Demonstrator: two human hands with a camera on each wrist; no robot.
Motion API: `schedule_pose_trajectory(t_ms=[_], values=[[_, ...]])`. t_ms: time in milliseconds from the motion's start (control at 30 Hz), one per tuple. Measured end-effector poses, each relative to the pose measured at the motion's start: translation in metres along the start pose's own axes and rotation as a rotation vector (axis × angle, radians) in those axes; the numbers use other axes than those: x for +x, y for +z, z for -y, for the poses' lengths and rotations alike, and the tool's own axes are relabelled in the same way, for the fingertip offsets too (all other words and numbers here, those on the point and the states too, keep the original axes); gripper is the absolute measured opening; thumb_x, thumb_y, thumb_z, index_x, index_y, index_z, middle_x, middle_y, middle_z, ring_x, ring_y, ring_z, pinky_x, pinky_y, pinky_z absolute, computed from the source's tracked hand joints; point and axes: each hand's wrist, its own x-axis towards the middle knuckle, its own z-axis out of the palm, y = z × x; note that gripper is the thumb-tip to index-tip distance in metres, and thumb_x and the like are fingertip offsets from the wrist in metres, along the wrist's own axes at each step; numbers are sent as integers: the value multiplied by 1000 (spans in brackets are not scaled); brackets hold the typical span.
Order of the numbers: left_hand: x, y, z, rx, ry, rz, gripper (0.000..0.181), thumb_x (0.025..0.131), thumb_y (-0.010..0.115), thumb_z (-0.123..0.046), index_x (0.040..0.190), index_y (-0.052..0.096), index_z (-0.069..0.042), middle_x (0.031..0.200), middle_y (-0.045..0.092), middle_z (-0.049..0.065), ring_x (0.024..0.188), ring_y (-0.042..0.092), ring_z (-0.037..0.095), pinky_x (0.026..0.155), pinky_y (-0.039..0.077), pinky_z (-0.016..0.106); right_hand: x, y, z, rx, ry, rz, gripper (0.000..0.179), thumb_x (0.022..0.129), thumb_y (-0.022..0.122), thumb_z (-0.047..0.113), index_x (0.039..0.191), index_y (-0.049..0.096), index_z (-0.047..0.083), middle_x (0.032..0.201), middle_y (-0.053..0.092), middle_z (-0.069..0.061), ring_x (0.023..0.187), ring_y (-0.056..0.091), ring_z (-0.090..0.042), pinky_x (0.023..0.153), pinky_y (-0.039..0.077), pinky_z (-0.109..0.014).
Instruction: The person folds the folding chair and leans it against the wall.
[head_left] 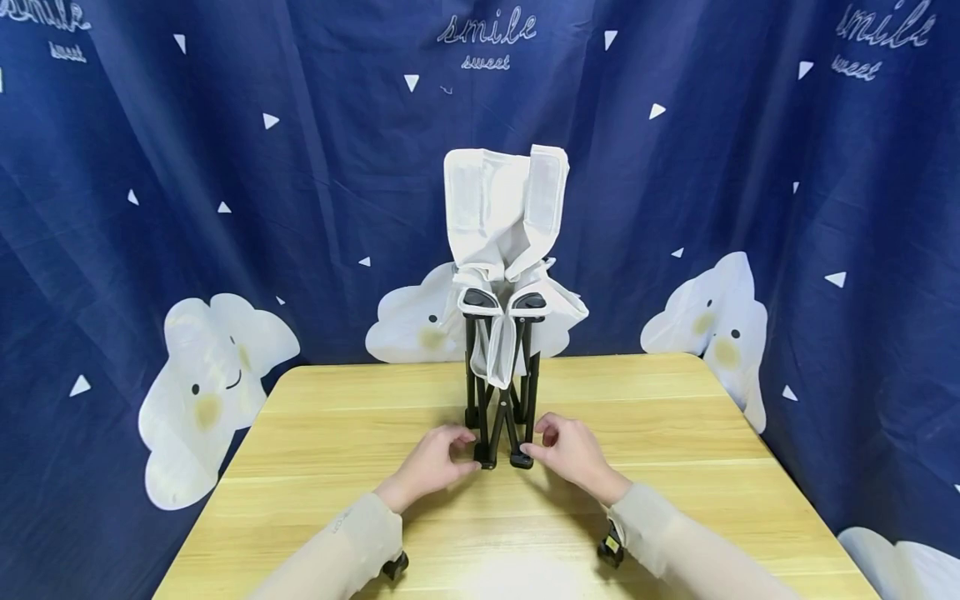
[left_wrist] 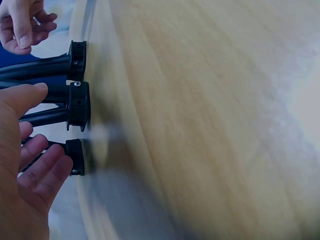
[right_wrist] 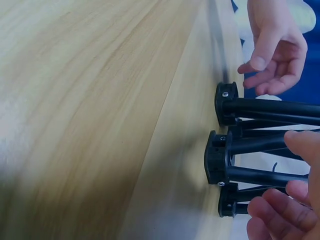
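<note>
A folded collapsible frame with white fabric [head_left: 467, 196] on top and crossed black legs [head_left: 482, 400] stands upright at the middle of the table. My left hand [head_left: 431, 467] is beside its front left foot [head_left: 485, 455], thumb and fingers spread apart. Opposite it, my right hand [head_left: 573, 454] is beside the front right foot [head_left: 521, 459], its fingers loosely bent. In the left wrist view the left fingers [left_wrist: 50, 170] lie around the legs without a grip. The right wrist view shows the right thumb and fingers [right_wrist: 280, 212] apart on either side of the legs.
The frame stands on a light wooden table [head_left: 360, 408] with rounded far corners. Behind it hangs a dark blue curtain [head_left: 337, 167] with white clouds and triangles. A small black device [head_left: 611, 546] is strapped at the right wrist, another [head_left: 395, 567] at the left.
</note>
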Motion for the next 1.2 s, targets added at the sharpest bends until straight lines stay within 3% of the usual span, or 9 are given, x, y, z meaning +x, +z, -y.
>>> schedule_pose_trajectory(t_ms=[267, 500, 800, 1200], values=[[8, 1, -1, -111, -57, -58, 65, 87, 91, -25, 139, 64, 3, 131, 72, 21, 116, 72, 34, 105, 60, 53, 4, 7, -3, 80, 90, -61, 53, 82, 94, 31, 119, 71, 1, 90, 75, -4, 77, 66, -11, 73, 59, -31], [19, 9, 0, -184, -85, -112, 72, 85, 94, -27, 143, 61, 2, 126, 74, 16, 110, 74, 29, 99, 63, 46, 8, 14, -2, 199, 162, -95, 64, 81, 95, 28, 130, 65, 0, 102, 74, -11, 90, 70, -20, 80, 61, -36], [24, 16, -4, -187, -74, -170, 76, 82, 96, -24, 142, 60, 4, 123, 74, 15, 108, 74, 28, 97, 64, 41, 11, 23, -3, 255, 130, -152, 59, 80, 96, 24, 126, 64, 3, 104, 73, -16, 91, 73, -28, 78, 62, -33], [26, 23, -8, -207, -40, -220, 64, 80, 97, -19, 131, 64, 2, 114, 74, 13, 101, 73, 26, 90, 64, 35, 14, 31, 0, 297, 122, -173, 53, 79, 95, 20, 118, 64, 5, 96, 70, -6, 85, 67, -19, 74, 56, -24]])
